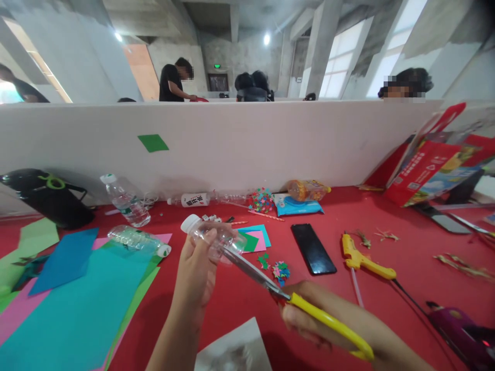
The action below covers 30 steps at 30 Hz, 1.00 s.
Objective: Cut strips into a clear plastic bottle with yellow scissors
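My left hand (196,273) is wrapped round a clear plastic bottle (214,236) with a white cap, held on its side above the red table (379,257). My right hand (309,314) grips yellow-handled scissors (294,298). Their steel blades reach up and left and meet the bottle's body near its lower end. Both hands are closed on what they hold.
Sheets of coloured paper (77,304) lie at the left with two more bottles (126,201). A black phone (313,249), a yellow glue gun (363,260), small paper shapes (280,270), a wipes pack (296,205) and a red box (429,167) surround the middle. A white partition (247,139) stands behind; people work beyond it.
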Motion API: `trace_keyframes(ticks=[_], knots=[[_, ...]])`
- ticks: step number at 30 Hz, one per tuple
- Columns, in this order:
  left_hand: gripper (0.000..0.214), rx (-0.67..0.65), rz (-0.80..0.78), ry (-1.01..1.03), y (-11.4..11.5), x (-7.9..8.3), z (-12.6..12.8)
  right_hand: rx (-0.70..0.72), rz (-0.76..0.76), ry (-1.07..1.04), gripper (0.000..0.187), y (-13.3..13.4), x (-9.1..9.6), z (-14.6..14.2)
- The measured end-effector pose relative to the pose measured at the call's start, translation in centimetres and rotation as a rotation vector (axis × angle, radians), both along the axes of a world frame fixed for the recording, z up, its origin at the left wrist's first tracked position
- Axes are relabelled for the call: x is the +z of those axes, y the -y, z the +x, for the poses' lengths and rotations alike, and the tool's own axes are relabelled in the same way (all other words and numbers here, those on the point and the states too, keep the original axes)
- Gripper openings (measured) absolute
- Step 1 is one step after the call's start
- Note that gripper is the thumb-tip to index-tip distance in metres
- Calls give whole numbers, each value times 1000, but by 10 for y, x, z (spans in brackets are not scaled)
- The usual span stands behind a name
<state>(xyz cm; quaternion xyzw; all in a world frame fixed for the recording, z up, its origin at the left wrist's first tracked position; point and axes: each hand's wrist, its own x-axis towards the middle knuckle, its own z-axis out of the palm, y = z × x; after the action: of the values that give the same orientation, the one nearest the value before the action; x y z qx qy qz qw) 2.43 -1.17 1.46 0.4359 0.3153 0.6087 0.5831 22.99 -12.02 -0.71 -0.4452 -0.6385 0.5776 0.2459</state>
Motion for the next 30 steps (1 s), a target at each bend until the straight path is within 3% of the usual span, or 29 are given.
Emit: trace_keyframes(ticks=[16, 21, 27, 30], knots=[[10, -1, 35, -14, 1, 1, -3, -28, 23, 42, 49, 5, 5, 0], [9, 6, 104, -29, -1, 0, -6, 6, 108, 141, 51, 1, 15, -2], [8, 12, 143, -35, 1, 6, -9, 44, 203, 112, 58, -5, 8, -4], [9, 22, 164, -77, 3, 10, -9, 32, 212, 142, 60, -3, 13, -3]])
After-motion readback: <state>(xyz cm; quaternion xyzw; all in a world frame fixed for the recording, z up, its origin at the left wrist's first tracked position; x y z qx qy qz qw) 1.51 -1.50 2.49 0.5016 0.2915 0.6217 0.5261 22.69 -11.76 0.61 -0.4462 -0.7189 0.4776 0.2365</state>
